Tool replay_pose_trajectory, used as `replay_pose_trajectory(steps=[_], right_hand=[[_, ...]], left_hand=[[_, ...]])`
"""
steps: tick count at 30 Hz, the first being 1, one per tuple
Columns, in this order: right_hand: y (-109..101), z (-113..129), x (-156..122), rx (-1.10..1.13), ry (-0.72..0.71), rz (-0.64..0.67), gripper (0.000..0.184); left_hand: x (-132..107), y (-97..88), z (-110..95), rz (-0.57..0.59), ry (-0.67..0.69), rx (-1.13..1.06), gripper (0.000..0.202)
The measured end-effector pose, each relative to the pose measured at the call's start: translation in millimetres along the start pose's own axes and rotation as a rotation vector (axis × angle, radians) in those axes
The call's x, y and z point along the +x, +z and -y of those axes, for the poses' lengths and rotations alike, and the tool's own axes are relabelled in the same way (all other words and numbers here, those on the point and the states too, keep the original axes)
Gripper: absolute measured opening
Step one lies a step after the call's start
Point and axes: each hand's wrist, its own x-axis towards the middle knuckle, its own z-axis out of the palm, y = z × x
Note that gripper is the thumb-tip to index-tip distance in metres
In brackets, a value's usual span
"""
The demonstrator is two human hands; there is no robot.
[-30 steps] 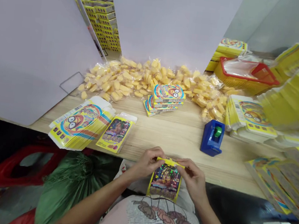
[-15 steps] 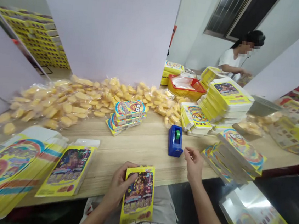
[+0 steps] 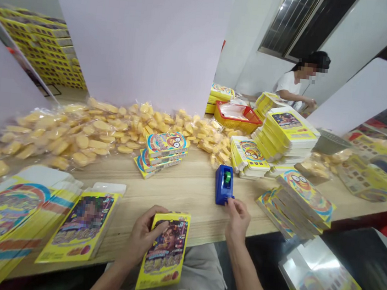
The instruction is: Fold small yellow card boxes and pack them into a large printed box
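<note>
My left hand [image 3: 145, 232] grips a yellow printed box [image 3: 164, 255] by its left side, thumb across the front, above my lap at the table's edge. With thumb and fingertips pinched together, my right hand [image 3: 238, 220] is at the front cutting end of a blue tape dispenser [image 3: 221, 192], on the tape's end; the clear tape itself hardly shows. A green roll core [image 3: 227, 178] sits inside the dispenser. Behind it, a small stack of yellow boxes [image 3: 166, 144] lies on the table.
Bagged yellow pieces [image 3: 94, 130] are heaped along the divider [image 3: 139, 37]. Flat cartons [image 3: 6, 217] and another box [image 3: 83, 225] lie at left. Box stacks [image 3: 298, 197] stand at right, near a red-and-yellow basket [image 3: 237, 124]. A co-worker [image 3: 291, 84] sits beyond.
My right hand has moved left from beside the dispenser onto its front end, fingers pinching. The box in my left hand has shifted slightly left and tilted a little.
</note>
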Motion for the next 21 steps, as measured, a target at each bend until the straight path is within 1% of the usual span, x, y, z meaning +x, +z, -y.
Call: replay_pose_trajectory(steps=[3,5,7,9,11,12,13,14,16,17,18,19,20,21], right_hand=[[0.4,-7.7,-13.0,0.002,0.06,-0.095,0.032],[-0.9,-11.9,-16.4,0.003,0.088,-0.1,0.032],[-6.0,-11.9,-20.5,0.012,0.119,-0.072,0.031],[-13.4,-5.1,-25.9,0.038,0.168,-0.023,0.03],[-18.2,10.0,-27.7,0.079,0.233,0.108,0.029],[-17.9,20.8,-26.0,0.107,0.27,0.263,0.028],[-15.1,33.4,-22.8,0.106,0.281,0.451,0.027],[-9.7,47.4,-18.7,0.078,0.263,0.694,0.026],[7.2,75.7,-10.6,-0.012,0.157,1.149,0.025],[17.2,87.9,-7.6,-0.06,0.097,1.319,0.024],[27.2,97.4,-5.8,-0.103,0.035,1.449,0.024],[36.3,103.9,-5.3,-0.144,-0.03,1.54,0.022],[44.0,107.2,-6.0,-0.19,-0.096,1.587,0.02],[49.8,107.9,-7.7,-0.245,-0.165,1.596,0.018]], left_hand=[[10.1,-6.6,-5.4,0.129,-0.019,0.012,0.026],[15.5,-8.8,-9.2,0.199,-0.004,0.044,0.025],[18.1,-8.6,-14.1,0.24,0.014,0.082,0.024],[18.9,-7.1,-19.4,0.272,0.02,0.112,0.026],[20.7,-6.1,-23.8,0.325,0.007,0.111,0.03],[22.3,-6.2,-25.2,0.361,-0.01,0.099,0.032],[24.1,-6.5,-26.1,0.399,-0.034,0.09,0.033],[26.0,-6.8,-26.6,0.435,-0.06,0.085,0.033],[28.7,-6.6,-26.9,0.49,-0.103,0.091,0.033],[29.7,-5.9,-26.7,0.506,-0.111,0.1,0.033],[30.4,-5.1,-26.4,0.518,-0.111,0.107,0.033],[31.0,-4.1,-26.0,0.529,-0.106,0.109,0.033],[31.3,-3.1,-25.6,0.539,-0.098,0.106,0.034],[31.3,-2.3,-25.3,0.544,-0.086,0.095,0.034]])
